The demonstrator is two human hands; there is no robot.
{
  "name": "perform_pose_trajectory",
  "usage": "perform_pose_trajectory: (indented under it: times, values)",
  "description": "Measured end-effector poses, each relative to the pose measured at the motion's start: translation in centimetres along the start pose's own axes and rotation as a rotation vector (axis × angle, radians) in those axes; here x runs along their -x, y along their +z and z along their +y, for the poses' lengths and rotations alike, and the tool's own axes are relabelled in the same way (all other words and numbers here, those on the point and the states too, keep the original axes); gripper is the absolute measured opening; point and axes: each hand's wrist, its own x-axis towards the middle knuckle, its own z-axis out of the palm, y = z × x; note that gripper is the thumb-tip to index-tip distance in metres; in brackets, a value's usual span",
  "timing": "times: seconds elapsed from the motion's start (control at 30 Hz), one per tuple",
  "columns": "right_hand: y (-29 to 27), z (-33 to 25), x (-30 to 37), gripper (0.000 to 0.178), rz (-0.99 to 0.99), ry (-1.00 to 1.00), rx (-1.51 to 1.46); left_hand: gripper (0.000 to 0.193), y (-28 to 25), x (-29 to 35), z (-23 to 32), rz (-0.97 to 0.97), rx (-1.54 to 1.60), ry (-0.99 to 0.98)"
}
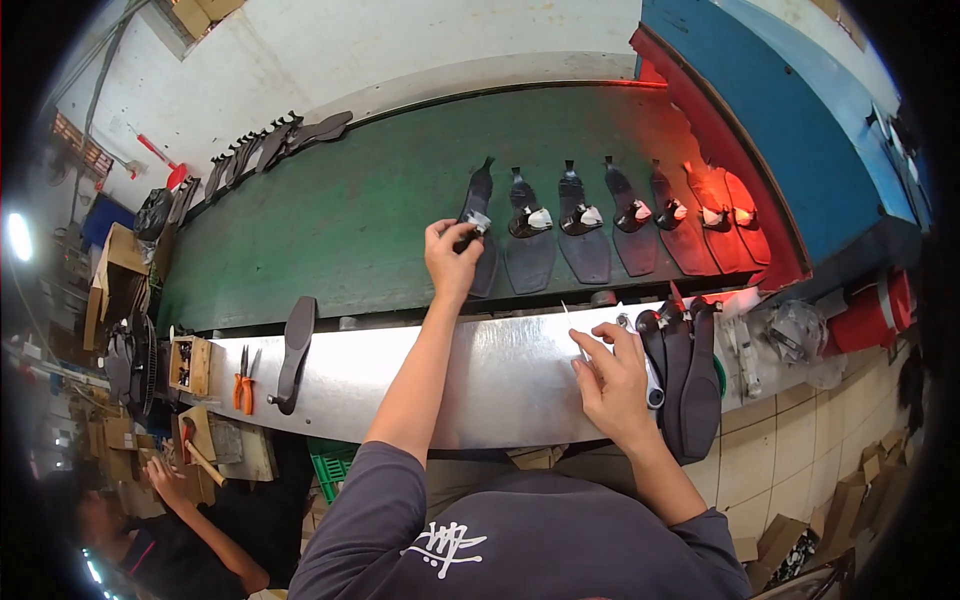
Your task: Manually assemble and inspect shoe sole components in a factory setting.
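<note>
My left hand (452, 255) reaches out over the green conveyor belt (370, 215) and grips a small black and white heel piece on the leftmost dark shoe sole (480, 232). To its right lies a row of several more dark soles (585, 225), each with a heel piece on it. My right hand (610, 375) rests on the metal ledge (500, 375) and holds a thin white stick (574, 330). Right beside that hand stands a stack of dark soles (690, 375) on the ledge.
A single dark sole (296, 350) and orange pliers (243, 385) lie on the ledge at left. More soles (270, 145) sit at the belt's far left end. A red-lit blue machine housing (790, 130) covers the belt at right. Another person (170, 520) works low at left among cardboard boxes.
</note>
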Motion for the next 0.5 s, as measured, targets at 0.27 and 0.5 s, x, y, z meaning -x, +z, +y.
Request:
perform_pose_trajectory:
  times: [0.27, 0.5]
  values:
    - [0.1, 0.2, -1.1, 0.031, -0.199, 0.336, -1.668, 0.027, -10.9, 6.4, 12.5, -0.518, 1.062, -0.647]
    - [-0.5, -4.7, -1.1, 0.041, -0.195, 0.250, -1.524, 0.024, -15.1, 12.1, 13.7, -0.558, 1.253, -0.793]
